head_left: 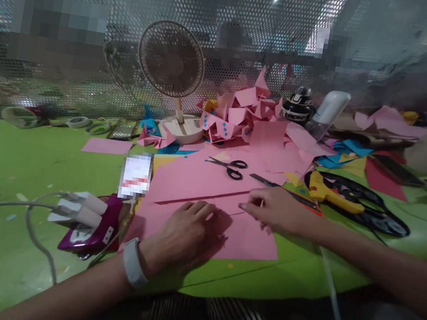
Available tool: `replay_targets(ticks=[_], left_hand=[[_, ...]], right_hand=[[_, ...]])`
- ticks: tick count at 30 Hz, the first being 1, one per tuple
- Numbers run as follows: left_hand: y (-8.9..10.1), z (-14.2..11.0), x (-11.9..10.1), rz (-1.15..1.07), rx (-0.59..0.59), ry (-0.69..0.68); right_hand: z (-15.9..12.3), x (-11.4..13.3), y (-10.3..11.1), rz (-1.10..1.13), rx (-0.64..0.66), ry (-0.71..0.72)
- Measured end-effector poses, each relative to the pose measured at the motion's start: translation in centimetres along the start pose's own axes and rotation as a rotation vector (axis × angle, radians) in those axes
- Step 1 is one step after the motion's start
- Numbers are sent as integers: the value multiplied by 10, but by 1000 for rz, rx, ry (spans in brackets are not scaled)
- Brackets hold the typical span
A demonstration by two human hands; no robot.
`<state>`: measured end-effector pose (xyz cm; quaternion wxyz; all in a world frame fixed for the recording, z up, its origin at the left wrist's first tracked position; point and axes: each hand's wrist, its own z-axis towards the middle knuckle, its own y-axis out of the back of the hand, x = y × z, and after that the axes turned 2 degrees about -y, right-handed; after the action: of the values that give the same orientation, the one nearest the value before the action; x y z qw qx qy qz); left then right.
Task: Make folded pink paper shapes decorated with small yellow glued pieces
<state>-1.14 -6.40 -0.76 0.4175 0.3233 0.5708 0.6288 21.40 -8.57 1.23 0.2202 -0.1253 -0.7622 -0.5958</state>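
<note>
My left hand (186, 231) rests on a pink paper sheet (252, 244) at the table's front, its fingers laid forward and slightly bent over the paper. My right hand (273, 207) is at the same sheet's right side, fingers curled towards the thumb; whatever lies between them is too small to make out. Just beyond both hands, a larger pink sheet (190, 175) has its long edge across the nearer paper. Black-handled scissors (234, 169) lie on the larger sheet. A dark, narrow blade-like tool (265, 180) lies just beyond my right hand, partly covered by it.
A yellow glue gun (329, 194) lies on a black tray right. Folded pink paper pieces (241, 110) are heaped behind, beside a small fan (171, 59). A purple power adapter (90, 232) with white chargers and cables stands left. A mesh screen (254, 4) borders the table's back.
</note>
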Motion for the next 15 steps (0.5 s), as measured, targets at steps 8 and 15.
replay_targets(ticks=[8,15], left_hand=[[-8,2,2,-26,-34,34],[-10,2,3,47,-7,15]], right_hand=[[57,0,-17,420,517,-215],[53,-3,-8,422,516,-210]])
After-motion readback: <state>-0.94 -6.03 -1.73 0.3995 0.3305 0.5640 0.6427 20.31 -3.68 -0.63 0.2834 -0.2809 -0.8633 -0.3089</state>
